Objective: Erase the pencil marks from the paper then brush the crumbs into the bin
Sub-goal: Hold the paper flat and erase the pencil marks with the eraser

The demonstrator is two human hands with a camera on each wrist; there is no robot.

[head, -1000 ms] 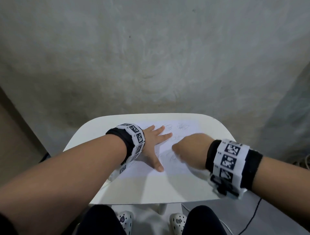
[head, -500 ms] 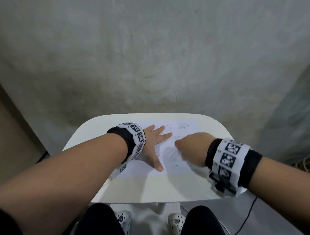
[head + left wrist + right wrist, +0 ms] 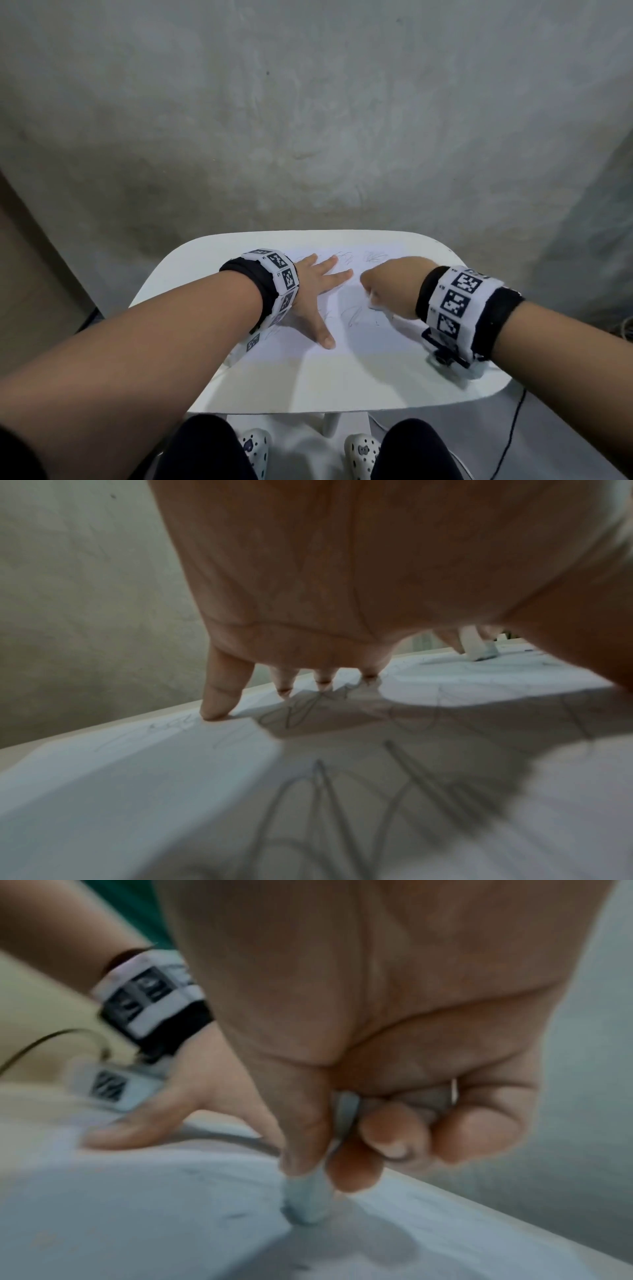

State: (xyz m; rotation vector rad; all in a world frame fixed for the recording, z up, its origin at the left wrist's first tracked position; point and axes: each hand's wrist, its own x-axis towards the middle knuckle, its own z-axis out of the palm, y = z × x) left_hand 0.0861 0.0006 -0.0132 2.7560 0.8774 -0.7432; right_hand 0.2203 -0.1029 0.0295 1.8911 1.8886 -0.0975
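Observation:
A white sheet of paper (image 3: 346, 335) with grey pencil scribbles (image 3: 352, 313) lies on a small white table (image 3: 308, 387). My left hand (image 3: 318, 291) lies flat on the sheet's left part, fingers spread and straight, holding it down; in the left wrist view its fingertips (image 3: 215, 707) press the paper (image 3: 137, 777). My right hand (image 3: 387, 284) pinches a white eraser (image 3: 306, 1202) between thumb and fingers, its tip down on the paper (image 3: 137, 1218) at the right part of the sheet. The eraser also shows small in the left wrist view (image 3: 479, 647). No bin is in view.
A grey concrete wall (image 3: 308, 120) rises just behind the table. My knees and patterned white shoes (image 3: 255, 448) are under the table's near edge. A black cable (image 3: 513, 428) trails on the floor at the right.
My right hand has slid rightward across the paper with the eraser, uncovering scribbles near the sheet's middle. The left hand stays flat in the same place.

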